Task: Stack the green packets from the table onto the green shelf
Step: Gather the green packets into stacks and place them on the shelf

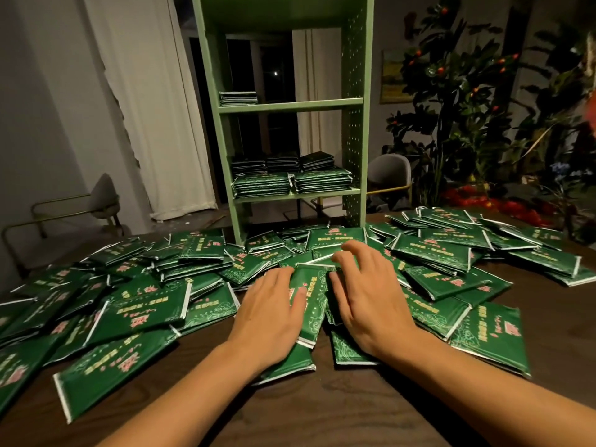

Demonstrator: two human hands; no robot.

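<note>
Several green packets (145, 311) with pink and yellow print lie scattered over a dark wooden table (322, 411). One packet (311, 296) lies lengthwise between my hands. My left hand (271, 312) rests on its left side, fingers relaxed and thumb on top. My right hand (364, 295) lies palm down on the packets to its right, fingers spread and slightly bent. The green shelf (290, 106) stands at the table's far edge. Stacks of packets (292, 182) fill its lower level, and a small stack (238, 98) sits on the level above.
Two grey chairs (388, 175) stand behind the table, one on each side of the shelf. A plant with orange fruit (451, 91) fills the back right. White curtains (154, 108) hang at the left.
</note>
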